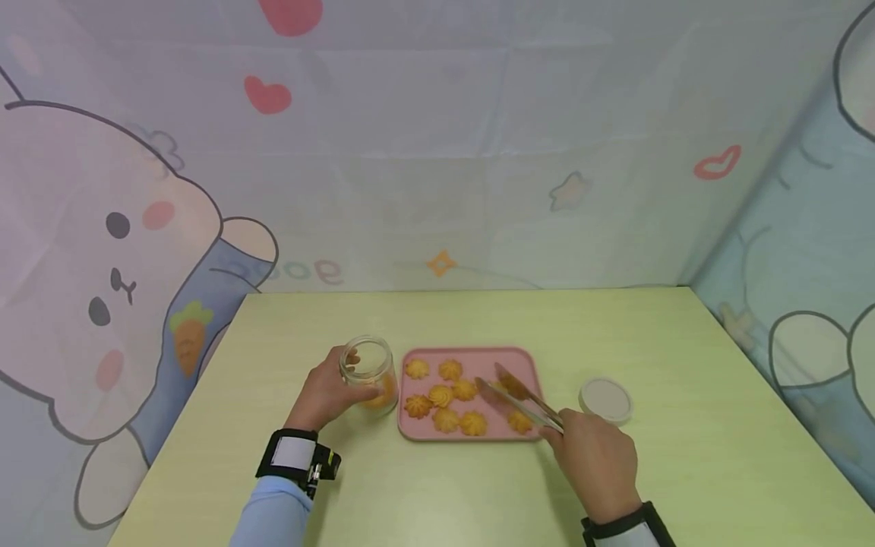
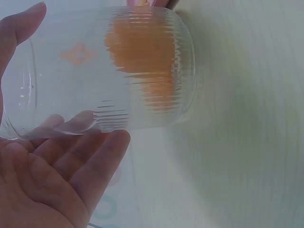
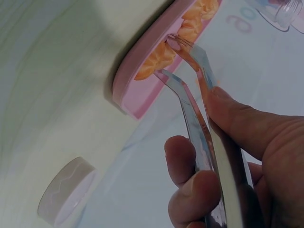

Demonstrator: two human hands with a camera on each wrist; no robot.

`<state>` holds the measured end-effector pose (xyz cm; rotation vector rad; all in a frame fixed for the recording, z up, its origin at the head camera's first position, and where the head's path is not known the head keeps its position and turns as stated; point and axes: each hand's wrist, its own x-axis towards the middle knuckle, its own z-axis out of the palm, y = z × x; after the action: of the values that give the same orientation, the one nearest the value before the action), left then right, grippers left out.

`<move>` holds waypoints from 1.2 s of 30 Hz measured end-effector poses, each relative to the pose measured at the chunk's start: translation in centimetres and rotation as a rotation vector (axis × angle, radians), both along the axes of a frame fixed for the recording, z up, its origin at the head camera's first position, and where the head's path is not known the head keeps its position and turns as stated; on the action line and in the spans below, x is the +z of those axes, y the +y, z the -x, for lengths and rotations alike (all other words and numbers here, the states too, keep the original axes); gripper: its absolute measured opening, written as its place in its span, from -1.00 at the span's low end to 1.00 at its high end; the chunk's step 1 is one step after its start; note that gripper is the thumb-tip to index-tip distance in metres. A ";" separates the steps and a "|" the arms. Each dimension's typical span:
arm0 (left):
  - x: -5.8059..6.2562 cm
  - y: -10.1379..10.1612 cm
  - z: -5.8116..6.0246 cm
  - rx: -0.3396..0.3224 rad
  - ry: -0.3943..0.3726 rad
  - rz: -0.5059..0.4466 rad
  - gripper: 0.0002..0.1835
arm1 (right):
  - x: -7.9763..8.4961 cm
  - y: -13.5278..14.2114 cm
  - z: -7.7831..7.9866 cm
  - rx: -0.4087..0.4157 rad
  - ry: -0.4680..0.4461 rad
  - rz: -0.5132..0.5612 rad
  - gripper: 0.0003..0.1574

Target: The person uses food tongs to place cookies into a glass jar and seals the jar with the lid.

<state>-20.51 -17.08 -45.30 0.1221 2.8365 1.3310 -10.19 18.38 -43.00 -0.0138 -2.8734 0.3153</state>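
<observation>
Pale cloth [image 1: 519, 190] printed with three red hearts [image 1: 268, 95], one carrot [image 1: 188, 338] and one big white animal [image 1: 61, 289] could be seen behind a light yellow table [image 1: 369, 494]. One pink tray [image 1: 437, 438] was set near the middle of the table. One glass jar [image 1: 369, 365] was seen just left of the tray, and one round white lid [image 1: 606, 400] was laid to the right of it.

Eight yellow cookies [image 1: 446, 419] could be counted clearly on the tray, and what looked like one more was partly hidden behind one pair of metal tongs [image 3: 228, 180]. Some orange-brown cookies [image 2: 142, 52] were held in the bottom of the jar, but they could not be counted through the ridged glass. The top of the jar was uncovered.

The jar was held near its top by the left hand [image 1: 331, 391], with the thumb and fingers spread wide and bent round the glass. The tongs were gripped by the right hand [image 1: 595, 460], with the fingers curled round the handles. The two tips of the tongs were parted over the right part of the tray, close to the cookies. One black band [image 1: 290, 453] was worn on each wrist.
</observation>
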 end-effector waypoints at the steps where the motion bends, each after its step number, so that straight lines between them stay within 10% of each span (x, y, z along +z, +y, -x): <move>1: 0.0 0.0 0.0 0.001 0.000 -0.001 -0.05 | 0.0 0.0 0.1 -0.001 -0.003 0.002 -0.61; 36: 0.0 -0.1 0.1 -0.013 -0.005 0.003 -0.06 | 2.2 0.6 1.2 0.005 0.069 -0.012 -0.59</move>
<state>-20.61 -17.21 -45.29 0.1369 2.8285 1.3233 -11.35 19.00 -40.77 0.0059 -2.8077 0.2943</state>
